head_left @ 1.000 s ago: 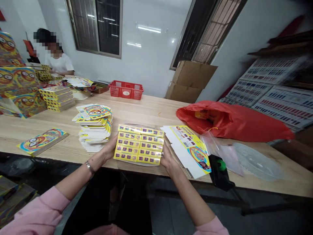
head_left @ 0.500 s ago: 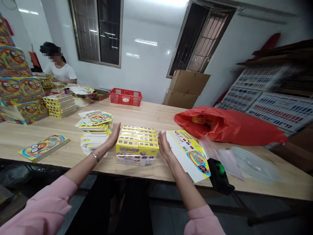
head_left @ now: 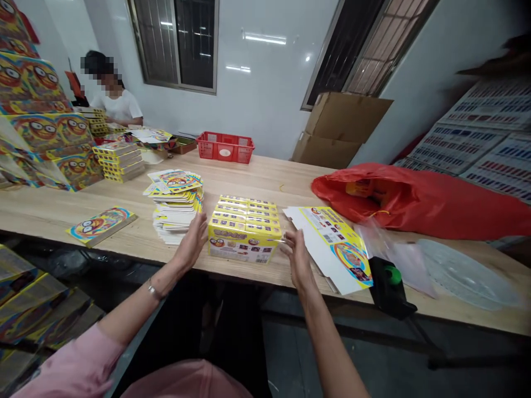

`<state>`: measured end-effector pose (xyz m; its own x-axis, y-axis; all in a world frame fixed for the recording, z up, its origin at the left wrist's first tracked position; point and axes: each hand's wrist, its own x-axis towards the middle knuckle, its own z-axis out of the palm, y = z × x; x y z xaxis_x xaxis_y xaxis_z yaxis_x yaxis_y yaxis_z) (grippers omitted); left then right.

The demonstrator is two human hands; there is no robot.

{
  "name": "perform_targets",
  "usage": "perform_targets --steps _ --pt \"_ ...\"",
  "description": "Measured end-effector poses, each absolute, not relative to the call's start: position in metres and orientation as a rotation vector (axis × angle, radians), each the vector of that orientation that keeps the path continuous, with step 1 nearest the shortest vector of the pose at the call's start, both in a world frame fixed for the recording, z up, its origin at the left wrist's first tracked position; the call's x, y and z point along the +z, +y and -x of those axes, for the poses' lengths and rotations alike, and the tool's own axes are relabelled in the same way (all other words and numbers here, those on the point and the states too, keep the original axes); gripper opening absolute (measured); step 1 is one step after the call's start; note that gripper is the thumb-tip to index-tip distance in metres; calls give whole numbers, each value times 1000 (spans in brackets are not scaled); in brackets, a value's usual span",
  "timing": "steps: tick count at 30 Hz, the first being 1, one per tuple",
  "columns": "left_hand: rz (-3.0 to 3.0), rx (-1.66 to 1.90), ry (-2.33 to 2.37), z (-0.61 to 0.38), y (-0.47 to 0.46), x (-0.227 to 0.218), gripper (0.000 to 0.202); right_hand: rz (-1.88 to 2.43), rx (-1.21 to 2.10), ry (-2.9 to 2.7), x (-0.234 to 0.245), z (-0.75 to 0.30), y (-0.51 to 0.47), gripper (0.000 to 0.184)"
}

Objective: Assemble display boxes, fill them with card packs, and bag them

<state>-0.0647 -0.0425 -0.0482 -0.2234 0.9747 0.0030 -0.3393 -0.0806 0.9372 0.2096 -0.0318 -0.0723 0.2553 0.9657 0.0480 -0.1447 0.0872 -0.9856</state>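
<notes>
A block of small yellow printed boxes (head_left: 244, 235), bundled in shiny clear film, stands on the table in front of me. Beside its left end is my left hand (head_left: 193, 242), palm inward, fingers stretched out and holding nothing. On the opposite side my right hand (head_left: 298, 257) is open, its fingers spread and slightly bent close to the block's right end. Whether the fingertips touch the film there I cannot tell. Just behind my left hand rises an uneven stack of flat printed cartons (head_left: 176, 207). A flat white and yellow carton (head_left: 336, 249) lies right of my right hand.
A single flat box (head_left: 100, 225) lies at the left. Stacked boxes (head_left: 50, 130) tower behind it. A red basket (head_left: 224, 148) and red sack (head_left: 431, 199) stand farther back. A black device with a green button (head_left: 392, 282) sits at the front edge. A co-worker (head_left: 118, 105) sits far left.
Both hands have drawn back toward me from the sides of the block, and my right hand has moved away from its end. The view has shifted, showing more boxes below the table at left.
</notes>
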Motion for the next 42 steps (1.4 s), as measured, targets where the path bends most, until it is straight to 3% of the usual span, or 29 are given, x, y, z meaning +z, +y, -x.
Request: perform_targets --steps 5,9,15,23,28,34,42 --pt "-945 1534 1244 58 -82 -56 63 1066 1096 -972 -81 -186 -72 44" --pt "-923 1499 1170 61 -78 -49 63 1031 1128 -913 -71 -176 -75 45" --pt "-989 1291 1078 76 -95 -46 40 1007 1170 -990 -73 -183 -92 46" --pt "-1175 1391 998 66 -82 -93 47 1119 1084 -1012 -117 -175 -64 49" --pt "-1255 1330 1078 69 -80 -98 46 1134 1087 -1018 -138 -173 -61 45" --pt "-1467 1672 1476 71 -74 -114 46 1228 600 -1181 -149 -177 -63 31" --pt "-1317 1437 1322 61 -67 -98 43 1178 785 -1249 -137 -174 -55 31"
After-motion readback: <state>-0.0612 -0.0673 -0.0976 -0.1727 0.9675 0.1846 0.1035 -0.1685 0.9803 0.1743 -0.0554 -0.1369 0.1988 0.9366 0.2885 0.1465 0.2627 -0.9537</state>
